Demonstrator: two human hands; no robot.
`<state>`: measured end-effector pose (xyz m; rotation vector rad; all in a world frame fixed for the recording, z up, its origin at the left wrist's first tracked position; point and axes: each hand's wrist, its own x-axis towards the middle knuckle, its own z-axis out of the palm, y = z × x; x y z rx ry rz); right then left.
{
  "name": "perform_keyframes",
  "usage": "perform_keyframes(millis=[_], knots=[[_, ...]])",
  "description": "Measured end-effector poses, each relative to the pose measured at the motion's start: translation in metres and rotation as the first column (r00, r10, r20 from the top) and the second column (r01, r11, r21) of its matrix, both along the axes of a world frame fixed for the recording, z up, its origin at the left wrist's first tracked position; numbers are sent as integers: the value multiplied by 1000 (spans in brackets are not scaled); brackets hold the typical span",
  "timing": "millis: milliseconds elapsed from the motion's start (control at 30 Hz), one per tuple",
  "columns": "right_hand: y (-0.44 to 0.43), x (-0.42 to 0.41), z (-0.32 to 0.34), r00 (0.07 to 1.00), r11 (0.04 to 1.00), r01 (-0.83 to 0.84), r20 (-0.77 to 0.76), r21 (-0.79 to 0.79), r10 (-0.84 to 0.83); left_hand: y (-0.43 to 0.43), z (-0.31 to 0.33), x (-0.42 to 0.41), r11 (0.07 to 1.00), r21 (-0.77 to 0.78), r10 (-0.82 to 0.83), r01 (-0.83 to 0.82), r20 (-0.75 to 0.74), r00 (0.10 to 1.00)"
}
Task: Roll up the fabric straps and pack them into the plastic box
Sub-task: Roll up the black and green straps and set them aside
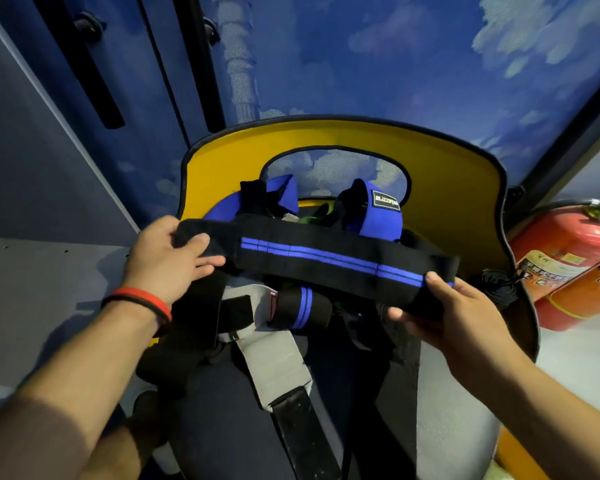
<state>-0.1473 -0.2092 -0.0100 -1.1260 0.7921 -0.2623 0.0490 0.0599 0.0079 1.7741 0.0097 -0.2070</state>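
Note:
A black fabric strap with two blue stripes (326, 259) is stretched flat between both hands, above the yellow plastic box (465, 188). My left hand (174, 261) grips its left end, thumb on top. My right hand (454, 313) pinches its right end. Below the strap lies a rolled black strap with blue stripes (300, 311). Blue straps (371, 213), one with a label, stick up at the back of the box. A grey strap with a black end (278, 362) and loose black straps (201, 327) lie toward me.
Two red fire extinguishers (575, 251) lie on the floor right of the box. A coil of black cord (499, 282) sits at the box's right rim. A blue wall with cloud print (395, 64) stands behind; a grey panel (49, 202) is at the left.

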Motion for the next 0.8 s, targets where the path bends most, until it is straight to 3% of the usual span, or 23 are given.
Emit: perform_keyframes(millis=[200,267,300,333,367,400,433,500,633,700,800], knots=[[-1,-16,-5,997,996,-60,-61,-58,57,4,-6,8,999,51,17,-18,23,1000],[-4,-20,-7,985,964,-155,-110,-218,133,4,-7,7,998,55,13,-15,37,999],[-4,-24,-10,966,872,-254,-150,-417,210,4,-8,6,998,54,16,-18,39,999],[-3,-28,-13,928,674,-368,-205,-640,312,3,-8,6,999,42,21,-22,31,999],[0,-32,-17,866,415,-445,-264,-794,425,3,-8,5,999,28,26,-27,20,999],[6,-36,-21,787,201,-471,-306,-859,535,2,-8,5,1000,7,29,-29,9,1000],[14,-38,-24,706,75,-482,-336,-873,624,1,-9,5,1000,-7,28,-28,0,1000],[27,-39,-24,601,-8,-510,-363,-860,712,-4,-8,4,1000,-25,13,-13,-11,1000],[36,-37,-22,495,-181,-537,-482,-824,723,-12,-7,-4,1000,0,12,-12,9,1000],[40,-36,-24,475,-269,-553,-564,-788,675,-17,-4,-13,999,7,35,-35,22,999],[51,-35,-32,519,-273,-547,-576,-791,631,-27,1,-35,995,96,-25,20,48,999]])
